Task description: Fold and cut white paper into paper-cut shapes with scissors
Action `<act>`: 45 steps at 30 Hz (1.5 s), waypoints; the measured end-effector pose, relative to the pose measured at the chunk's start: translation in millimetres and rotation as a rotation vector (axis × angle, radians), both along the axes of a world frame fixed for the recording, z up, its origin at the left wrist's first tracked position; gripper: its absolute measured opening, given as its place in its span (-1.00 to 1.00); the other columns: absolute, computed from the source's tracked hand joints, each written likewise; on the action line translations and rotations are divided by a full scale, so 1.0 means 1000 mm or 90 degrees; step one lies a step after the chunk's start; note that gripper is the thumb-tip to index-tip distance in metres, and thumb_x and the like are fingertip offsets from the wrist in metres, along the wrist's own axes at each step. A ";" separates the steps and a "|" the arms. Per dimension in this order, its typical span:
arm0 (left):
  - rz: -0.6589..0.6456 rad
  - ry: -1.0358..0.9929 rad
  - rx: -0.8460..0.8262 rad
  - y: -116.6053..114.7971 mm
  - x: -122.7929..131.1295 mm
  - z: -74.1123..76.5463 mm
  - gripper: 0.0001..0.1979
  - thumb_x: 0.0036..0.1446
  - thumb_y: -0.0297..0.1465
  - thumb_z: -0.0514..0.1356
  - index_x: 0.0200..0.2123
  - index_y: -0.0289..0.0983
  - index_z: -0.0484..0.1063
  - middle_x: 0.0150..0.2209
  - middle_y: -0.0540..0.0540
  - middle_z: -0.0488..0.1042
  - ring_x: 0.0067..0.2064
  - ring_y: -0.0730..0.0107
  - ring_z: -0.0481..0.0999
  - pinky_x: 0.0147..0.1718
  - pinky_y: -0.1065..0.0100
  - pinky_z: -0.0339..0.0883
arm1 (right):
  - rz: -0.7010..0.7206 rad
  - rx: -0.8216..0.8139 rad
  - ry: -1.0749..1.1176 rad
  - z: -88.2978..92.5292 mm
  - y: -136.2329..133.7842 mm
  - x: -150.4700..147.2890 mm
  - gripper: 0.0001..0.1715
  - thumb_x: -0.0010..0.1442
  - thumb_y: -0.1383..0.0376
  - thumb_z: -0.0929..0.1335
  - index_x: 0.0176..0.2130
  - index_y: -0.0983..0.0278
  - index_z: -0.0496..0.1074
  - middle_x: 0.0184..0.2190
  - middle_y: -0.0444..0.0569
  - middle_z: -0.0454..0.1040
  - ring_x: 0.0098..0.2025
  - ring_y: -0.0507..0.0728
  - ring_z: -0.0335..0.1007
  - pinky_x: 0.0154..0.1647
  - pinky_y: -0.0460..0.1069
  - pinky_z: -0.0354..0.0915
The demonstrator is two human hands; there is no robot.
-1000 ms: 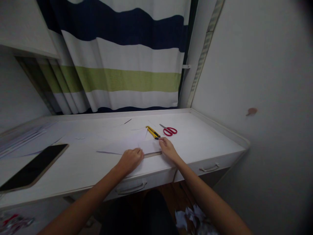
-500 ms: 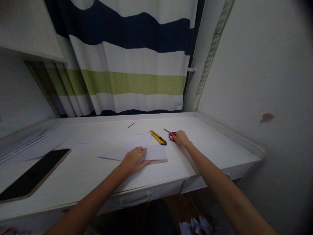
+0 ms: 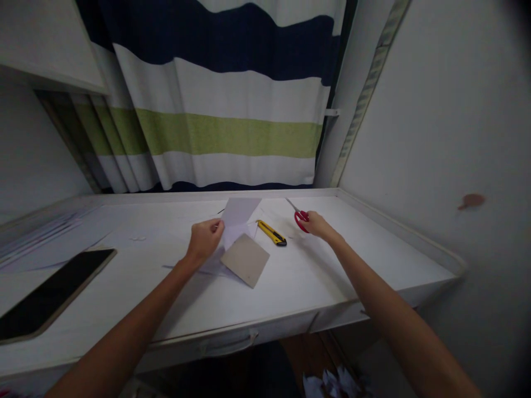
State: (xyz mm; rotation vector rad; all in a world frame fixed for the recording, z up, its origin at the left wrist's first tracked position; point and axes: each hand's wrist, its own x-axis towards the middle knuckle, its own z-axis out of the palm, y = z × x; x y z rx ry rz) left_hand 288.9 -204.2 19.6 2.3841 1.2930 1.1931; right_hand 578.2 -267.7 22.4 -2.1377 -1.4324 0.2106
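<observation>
My left hand (image 3: 206,239) pinches the left edge of a white piece of paper (image 3: 241,211), raised over the desk. Below it a square of grey-brown cardboard (image 3: 245,260) lies at an angle on more white paper (image 3: 213,268). In my right hand (image 3: 318,225) is a pair of scissors (image 3: 301,220) with red handles, lifted off the desk, blades toward the back. Between the two hands rests a yellow utility knife (image 3: 271,232) with a black end.
A dark-screened tablet or phone (image 3: 52,293) lies at the left, beside a stack of papers (image 3: 45,240). Behind the raised paper a thin dark stick (image 3: 220,211) shows. A striped curtain (image 3: 228,132) hangs behind the white desk (image 3: 373,254), which has a raised rim.
My left hand has lifted the paper up and leftward, exposing the cardboard square beneath. My right hand has raised the scissors off the desk, slightly to the right.
</observation>
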 end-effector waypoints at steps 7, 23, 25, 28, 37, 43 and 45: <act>-0.010 -0.282 -0.087 0.041 0.003 0.006 -0.68 -0.06 -0.29 0.00 -0.43 -0.39 0.44 -0.48 -0.08 0.47 -0.47 0.41 0.43 -0.48 0.43 0.30 | 0.214 0.173 0.269 0.010 0.014 -0.059 -0.60 -0.02 0.02 0.25 -0.39 0.32 0.18 -0.55 -0.16 0.24 -0.54 -0.06 0.14 -0.55 -0.15 0.14; -0.234 -0.339 -0.191 0.048 -0.017 0.009 -0.85 -0.15 -0.42 0.18 -0.44 -0.32 0.28 -0.47 0.03 0.34 -0.42 0.54 0.36 -0.42 0.51 0.23 | 0.271 0.102 0.238 -0.016 0.031 -0.074 -0.65 -0.12 0.15 0.35 -0.38 0.34 0.25 -0.53 -0.13 0.27 -0.52 -0.01 0.17 -0.50 -0.10 0.14; -0.223 -0.310 -0.210 0.047 -0.018 0.009 -0.86 -0.13 -0.41 0.17 -0.44 -0.35 0.34 -0.43 -0.02 0.38 -0.37 0.51 0.37 -0.40 0.49 0.23 | 0.230 0.193 0.208 -0.016 0.031 -0.077 -0.70 -0.07 0.17 0.32 -0.36 0.35 0.30 -0.49 -0.08 0.34 -0.46 0.02 0.23 -0.41 -0.08 0.16; -0.234 -0.288 -0.260 0.047 -0.022 0.008 -0.77 -0.12 -0.39 0.17 -0.32 -0.35 0.35 -0.42 -0.03 0.40 -0.42 0.50 0.37 -0.48 0.50 0.22 | 0.214 0.230 0.194 -0.020 0.030 -0.079 -0.69 0.01 0.15 0.25 -0.33 0.35 0.31 -0.45 -0.05 0.36 -0.42 0.04 0.25 -0.37 -0.07 0.16; -0.294 -0.233 -0.424 0.046 -0.035 0.010 -0.50 -0.12 -0.45 0.14 -0.03 -0.27 0.15 -0.55 0.05 0.34 -0.65 0.57 0.32 -0.73 0.58 0.14 | 0.446 -0.078 0.290 -0.020 0.011 -0.087 -0.60 0.00 0.13 0.28 -0.24 0.35 0.15 -0.53 -0.15 0.16 -0.52 -0.05 0.06 -0.53 -0.10 0.12; -0.299 -0.199 -0.446 0.048 -0.041 0.013 -0.50 -0.13 -0.44 0.16 -0.03 -0.23 0.21 -0.43 -0.01 0.40 -0.61 0.58 0.35 -0.71 0.57 0.18 | 0.517 -0.176 0.489 -0.009 -0.001 -0.080 -0.30 -0.16 -0.04 0.34 -0.13 0.30 0.13 -0.40 -0.10 0.14 -0.45 -0.04 0.05 -0.52 -0.12 0.10; -0.312 -0.207 -0.456 0.050 -0.043 0.015 -0.51 -0.16 -0.45 0.17 -0.06 -0.21 0.26 -0.26 -0.06 0.41 -0.58 0.58 0.37 -0.68 0.56 0.22 | 0.563 -0.218 0.582 -0.004 -0.004 -0.079 -0.27 -0.17 -0.14 0.28 -0.18 0.33 0.17 -0.42 -0.09 0.14 -0.47 -0.04 0.06 -0.52 -0.11 0.10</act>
